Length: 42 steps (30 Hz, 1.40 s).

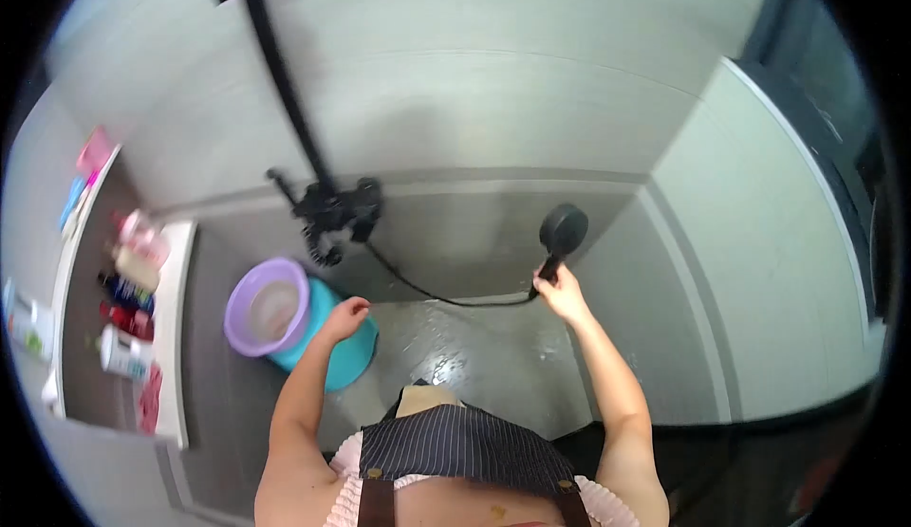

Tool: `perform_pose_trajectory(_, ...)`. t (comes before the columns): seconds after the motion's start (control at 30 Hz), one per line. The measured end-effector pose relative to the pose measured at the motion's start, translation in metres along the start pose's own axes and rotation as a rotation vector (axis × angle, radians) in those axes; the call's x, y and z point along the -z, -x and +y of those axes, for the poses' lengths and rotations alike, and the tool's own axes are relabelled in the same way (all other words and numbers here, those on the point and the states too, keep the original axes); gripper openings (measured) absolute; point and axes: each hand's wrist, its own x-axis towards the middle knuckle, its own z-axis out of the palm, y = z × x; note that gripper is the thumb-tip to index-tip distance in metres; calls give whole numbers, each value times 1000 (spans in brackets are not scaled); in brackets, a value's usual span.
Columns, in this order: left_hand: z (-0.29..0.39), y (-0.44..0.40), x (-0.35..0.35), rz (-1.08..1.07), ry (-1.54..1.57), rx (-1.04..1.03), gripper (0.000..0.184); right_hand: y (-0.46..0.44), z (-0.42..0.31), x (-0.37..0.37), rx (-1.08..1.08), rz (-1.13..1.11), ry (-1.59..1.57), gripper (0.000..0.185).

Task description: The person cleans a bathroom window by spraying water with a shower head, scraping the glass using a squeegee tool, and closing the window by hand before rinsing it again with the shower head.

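Though handle [548, 269] in fingers [544, 286], showerhead [565, 229] beyond.

Two hands are showing, one left hand [346, 320] and one right hand [562, 295]. One shower head [565, 229], one hose [432, 295], one black rail [285, 86], one purple basin [237, 311], one turquoise tub [353, 356] and one apron [455, 443] with two buttons, left button [375, 474] and right button [566, 484], are appearing. Several bottles [136, 268] are blurring beyond a sure count.
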Motion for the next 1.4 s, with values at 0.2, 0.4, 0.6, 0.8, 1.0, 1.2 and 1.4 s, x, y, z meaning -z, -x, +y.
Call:
perform_pose_trajectory(0.2, -102, 115, 21, 25, -44, 282, 34, -107, -105, -112, 327, -136, 195, 45)
perform_pose_trajectory(0.4, -189, 178, 51, 258, 115, 475, 30, -176, -185, -203, 454, -105, 703, 43)
perform_pose_trajectory(0.6, -206, 216, 89, 398, 268, 604, 34, -212, -187, -278, 431, -102, 1147, 44)
perform_pose_trajectory(0.8, -255, 246, 94, 499, 322, 613, 32, -226, -198, -332, 793, -41, 1136, 50)
perform_pose_trajectory(1.0, -272, 257, 103, 451, 367, 640, 34, -243, -181, -368, 814, -76, 844, 40)
perform_pose_trajectory(1.2, -291, 239, 107, 402, 260, 393, 26, -163, -180, -331, 800, 64, 754, 39)
perform_pose_trajectory(1.4, -246, 121, 87, -87, 359, 295, 21, -18, -112, -277, 517, 187, 486, 25)
